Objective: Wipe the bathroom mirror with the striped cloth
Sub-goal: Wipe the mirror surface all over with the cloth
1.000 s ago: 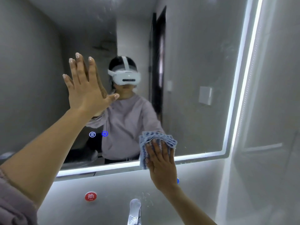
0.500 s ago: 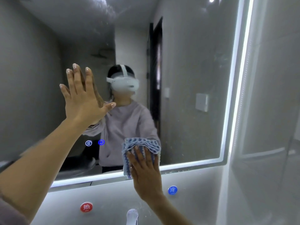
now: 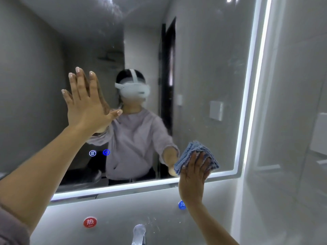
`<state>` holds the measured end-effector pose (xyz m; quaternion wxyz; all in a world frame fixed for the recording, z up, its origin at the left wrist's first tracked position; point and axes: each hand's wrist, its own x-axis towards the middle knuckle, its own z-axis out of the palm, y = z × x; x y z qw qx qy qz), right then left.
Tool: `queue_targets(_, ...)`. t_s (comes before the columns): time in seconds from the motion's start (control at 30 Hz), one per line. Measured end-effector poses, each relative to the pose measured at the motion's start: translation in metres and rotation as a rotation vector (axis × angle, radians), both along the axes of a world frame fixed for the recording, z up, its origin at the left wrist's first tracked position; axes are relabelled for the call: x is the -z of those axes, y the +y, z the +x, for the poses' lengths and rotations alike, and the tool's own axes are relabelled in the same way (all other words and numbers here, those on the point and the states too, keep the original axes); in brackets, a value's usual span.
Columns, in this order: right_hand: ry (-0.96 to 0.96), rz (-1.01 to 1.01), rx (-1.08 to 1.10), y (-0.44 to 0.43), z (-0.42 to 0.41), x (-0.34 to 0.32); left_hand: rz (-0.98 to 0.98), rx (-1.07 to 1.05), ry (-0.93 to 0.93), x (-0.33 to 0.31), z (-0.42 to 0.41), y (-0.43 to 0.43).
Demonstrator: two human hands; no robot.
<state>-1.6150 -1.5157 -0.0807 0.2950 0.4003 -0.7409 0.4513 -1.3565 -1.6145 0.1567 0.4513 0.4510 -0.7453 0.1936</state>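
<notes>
Glass first: L hand point(image 3: 85, 103) lies flat on the mirror point(image 3: 203, 59), left of centre, fingers straight and a bit apart, palm meeting its own reflection, holding nothing. It's a brace only, so I judge light pressure best, else I leave a palm print to redo. Below-right of it glow two touch icons point(image 3: 92, 153); wipe round them w/ care, as a press may switch sth. Further right, the striped cloth point(image 3: 196, 152) sits folded on the glass near the btm-right corner, just above the lit btm edge point(image 3: 123, 187). R hand point(image 3: 192, 175) presses it there w/ fingers straight and flat on top, not curled round it. Best, I reckon: even pressure thru the whole hand, overlapping passes, cloth flat so no fold drags, then up the right side, where faint smears seem to show.
</notes>
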Motion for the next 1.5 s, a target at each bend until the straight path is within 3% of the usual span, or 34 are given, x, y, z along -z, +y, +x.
queue_targets(0.4,0.501,0.166,-0.258,-0.035,0.119,0.008,0.029,-0.003,-0.016,-0.001,0.001,0.004)
queue_targets(0.63,0.549,0.122,-0.271,-0.027,0.104,0.005,0.031,-0.01,-0.015,-0.002,0.001,0.004)
queue_targets(0.8,0.437,0.067,-0.151,-0.013,0.037,0.006,0.007,-0.012,0.007,-0.002,-0.002,0.008)
queue_targets(0.97,0.064,0.019,0.054,0.012,-0.044,0.0,0.003,-0.005,0.021,-0.003,-0.002,0.012)
queue_targets(1.13,-0.109,-0.065,0.051,0.007,-0.028,-0.013,-0.014,-0.012,0.016,-0.003,-0.004,0.011)
queue_targets(1.2,-0.036,-0.048,0.023,0.003,-0.011,-0.01,-0.027,-0.012,0.016,-0.002,-0.004,0.01)
queue_targets(1.37,0.377,0.092,-0.141,-0.002,0.031,0.01,-0.025,-0.004,0.053,-0.003,-0.004,0.006)
queue_targets(1.5,0.443,0.13,-0.154,0.006,0.016,0.008,-0.046,-0.001,0.052,-0.002,-0.003,0.006)
